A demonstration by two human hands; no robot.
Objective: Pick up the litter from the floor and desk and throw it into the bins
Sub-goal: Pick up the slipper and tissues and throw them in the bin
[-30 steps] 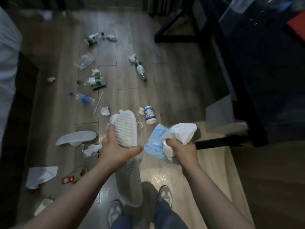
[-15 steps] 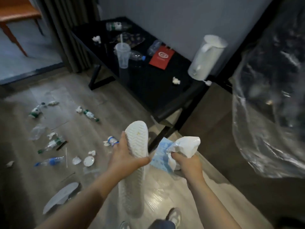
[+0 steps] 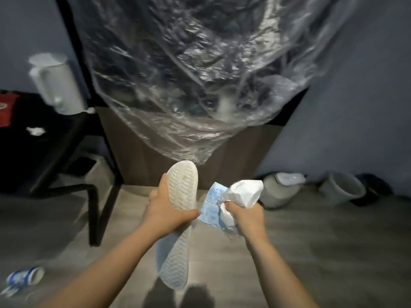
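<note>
Since half a second before, your view had swung right: the dark desk (image 3: pixel 20 156) and white kettle (image 3: pixel 55 85) slid to the left edge, the clear plastic sheet (image 3: pixel 189 74) filled the upper centre, and the bins came into sight at middle right.

- Left hand (image 3: pixel 169 210), frame centre: fingers and thumb wrapped round the middle of the white slipper (image 3: pixel 182 185), sole toward you. Long axis ran from lower centre up to mid-frame, tilted slightly right at the top.
- Right hand (image 3: pixel 246 215), just right of it: fist closed on a crumpled white wad (image 3: pixel 244 192) and a blue packet (image 3: pixel 211 203).
- Nearest bin (image 3: pixel 271 196) lay up and right of both hands, near the wad; a second bin (image 3: pixel 340 190) stood further right.

Judgement: your right hand was the nearer. The slipper had to cross rightward past it, and would likely go in end-first.
</note>
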